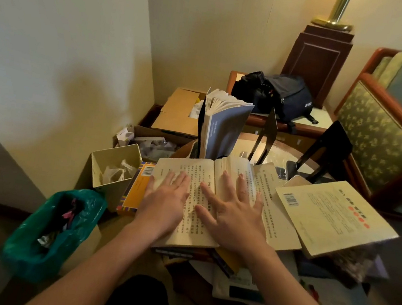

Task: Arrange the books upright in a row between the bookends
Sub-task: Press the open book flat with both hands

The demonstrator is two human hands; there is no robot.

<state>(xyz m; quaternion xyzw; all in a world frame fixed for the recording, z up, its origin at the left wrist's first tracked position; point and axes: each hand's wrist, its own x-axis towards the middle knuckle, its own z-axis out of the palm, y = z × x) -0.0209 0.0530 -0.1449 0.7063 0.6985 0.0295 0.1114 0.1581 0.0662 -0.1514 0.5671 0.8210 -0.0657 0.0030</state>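
Round table, bookends, scattered books

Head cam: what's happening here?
A person presses the left hand and the right hand flat on an open book lying on the pile. Only the blue book stands upright, beside a black bookend. A second bookend and a third bookend stand to its right. A cream book and an orange book lie flat.
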